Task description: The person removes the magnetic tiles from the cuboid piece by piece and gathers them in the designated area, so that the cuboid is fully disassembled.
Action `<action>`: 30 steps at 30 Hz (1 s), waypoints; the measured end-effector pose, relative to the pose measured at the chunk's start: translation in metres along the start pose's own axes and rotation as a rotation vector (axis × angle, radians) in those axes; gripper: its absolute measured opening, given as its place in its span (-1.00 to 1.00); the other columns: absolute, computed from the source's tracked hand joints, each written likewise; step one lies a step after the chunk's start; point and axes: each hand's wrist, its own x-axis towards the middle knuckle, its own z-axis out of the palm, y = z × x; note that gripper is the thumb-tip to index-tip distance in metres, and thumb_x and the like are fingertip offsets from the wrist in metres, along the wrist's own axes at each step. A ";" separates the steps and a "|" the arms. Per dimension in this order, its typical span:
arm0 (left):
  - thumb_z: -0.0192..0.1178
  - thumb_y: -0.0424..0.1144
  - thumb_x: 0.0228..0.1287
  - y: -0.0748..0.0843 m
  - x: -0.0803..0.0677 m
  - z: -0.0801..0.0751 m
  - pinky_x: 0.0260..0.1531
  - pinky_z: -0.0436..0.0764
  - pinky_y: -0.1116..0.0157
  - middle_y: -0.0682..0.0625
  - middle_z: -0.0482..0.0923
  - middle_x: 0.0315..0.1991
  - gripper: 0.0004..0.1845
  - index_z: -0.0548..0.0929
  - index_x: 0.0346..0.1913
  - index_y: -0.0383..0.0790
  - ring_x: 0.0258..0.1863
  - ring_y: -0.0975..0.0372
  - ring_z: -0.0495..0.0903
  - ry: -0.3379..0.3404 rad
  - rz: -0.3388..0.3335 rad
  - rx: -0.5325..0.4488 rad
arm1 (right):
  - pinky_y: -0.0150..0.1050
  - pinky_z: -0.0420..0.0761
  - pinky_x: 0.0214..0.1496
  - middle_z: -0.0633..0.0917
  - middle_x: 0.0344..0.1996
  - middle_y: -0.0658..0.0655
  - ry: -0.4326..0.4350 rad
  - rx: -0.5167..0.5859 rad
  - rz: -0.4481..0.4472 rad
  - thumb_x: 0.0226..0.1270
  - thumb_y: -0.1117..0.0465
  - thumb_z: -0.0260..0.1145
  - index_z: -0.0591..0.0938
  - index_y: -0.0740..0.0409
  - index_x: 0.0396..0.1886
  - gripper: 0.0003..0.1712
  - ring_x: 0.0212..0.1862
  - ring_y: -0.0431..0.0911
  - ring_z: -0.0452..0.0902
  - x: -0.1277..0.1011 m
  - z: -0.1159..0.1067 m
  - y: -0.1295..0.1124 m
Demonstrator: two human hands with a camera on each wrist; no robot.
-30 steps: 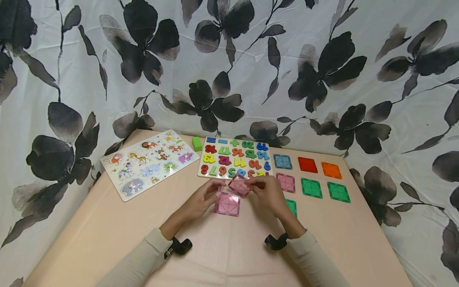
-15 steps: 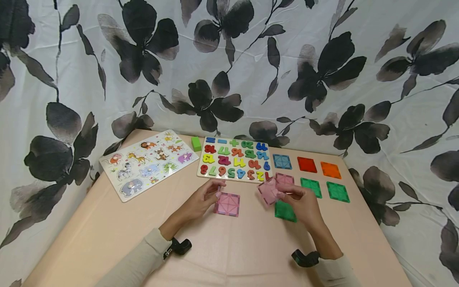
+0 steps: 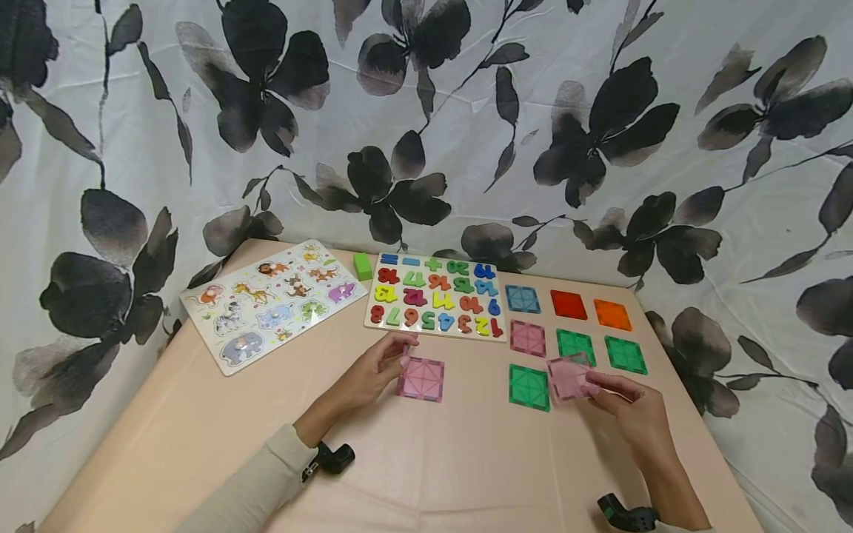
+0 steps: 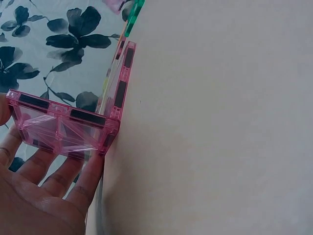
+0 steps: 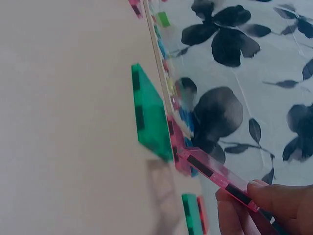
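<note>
Your right hand (image 3: 633,411) is pinching a pink magnetic tile (image 3: 568,379) by its near edge, thumb and fingertips (image 5: 274,196) clamped on the rim, and the tile's tilted up off the table rather than lying flat. It hangs just right of the green tile (image 3: 529,386) in the front row, with its far edge pointing toward the two green tiles (image 3: 576,345) behind it. In the right wrist view the pink one angles up from near the green tile's corner; can't tell if they actually touch.

Your left hand (image 3: 373,374) is on the other pink tile (image 3: 422,379), which lies flat near the middle of the table. Fingers are only loosely bent against its left edge, more of a steady than a real grab. In the left wrist view the fingers (image 4: 58,171) sit along the tile's side.

The bit that counts: the held tile is well to the right of the flat pink one, with the front green tile in between, so the right hand is the one nearer the tile grid.

Further out you've got a pink tile (image 3: 528,337), blue tile (image 3: 523,299), red tile (image 3: 569,304) and orange tile (image 3: 612,314), then the number puzzle board (image 3: 436,297), a green block (image 3: 363,266), and the animal puzzle board (image 3: 269,307) off to the left, all on the beige table (image 3: 426,466).
</note>
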 end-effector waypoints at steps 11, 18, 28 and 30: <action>0.06 -0.34 0.67 0.000 0.001 -0.001 0.60 0.29 -0.16 -0.29 0.33 0.55 -0.63 0.41 0.42 -0.26 0.58 -0.14 0.35 -0.008 -0.001 0.027 | -0.47 0.75 -0.01 0.81 0.11 0.04 0.010 -0.164 0.118 0.56 0.16 0.38 0.61 0.31 0.40 -0.47 -0.11 -0.50 0.69 -0.007 -0.021 0.024; 0.08 -0.30 0.67 0.003 0.001 -0.003 0.59 0.30 -0.19 -0.23 0.39 0.52 -0.63 0.43 0.41 -0.25 0.56 -0.17 0.36 -0.007 -0.007 0.042 | -0.45 0.76 -0.15 0.71 0.26 0.36 0.032 -0.391 0.094 0.54 0.03 0.41 0.66 0.24 0.34 -0.46 -0.04 -0.12 0.79 -0.013 -0.024 0.024; 0.15 -0.30 0.63 0.008 -0.002 -0.012 0.46 0.51 -0.13 -0.26 0.51 0.42 -0.61 0.50 0.42 -0.17 0.49 -0.13 0.48 0.024 -0.024 0.122 | -0.55 0.67 -0.17 0.74 0.24 0.31 0.047 -0.455 -0.085 0.50 0.11 0.44 0.71 0.06 0.31 -0.56 0.16 0.20 0.77 -0.021 0.006 -0.001; 0.17 -0.29 0.63 0.009 -0.003 -0.015 0.42 0.56 -0.10 -0.25 0.52 0.41 -0.59 0.50 0.43 -0.17 0.46 -0.10 0.51 0.031 -0.031 0.139 | -0.58 0.67 -0.10 0.75 0.24 0.27 0.013 -0.422 -0.103 0.49 0.09 0.45 0.71 0.05 0.32 -0.54 0.17 0.16 0.77 -0.020 0.017 -0.008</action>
